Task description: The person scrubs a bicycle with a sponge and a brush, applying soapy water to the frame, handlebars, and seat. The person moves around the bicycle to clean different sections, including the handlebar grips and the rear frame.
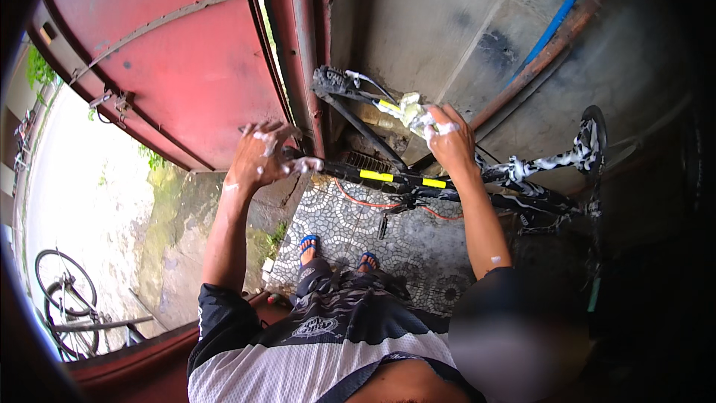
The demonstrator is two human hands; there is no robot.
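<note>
A black bicycle frame (pixel 343 172) with yellow stripes stretches across the middle, with white foam on several of its parts. My left hand (pixel 261 155), streaked with suds, curls around the dark tube end at the frame's left. The fingers of my right hand (pixel 449 138) are closed on a pale yellow, foam-covered sponge (pixel 410 113). It rests against a thin upper tube that carries a yellow stripe. Thick lather coats the tubes (pixel 544 164) to the right of that hand.
A red metal gate (pixel 171 52) stands at the left, beside a grey wall (pixel 447 22). Along the wall run a blue hose (pixel 556 19) and a rusty pipe (pixel 544 63). Patterned tiles (pixel 335 216) lie underfoot. Another bicycle (pixel 67 295) is at lower left.
</note>
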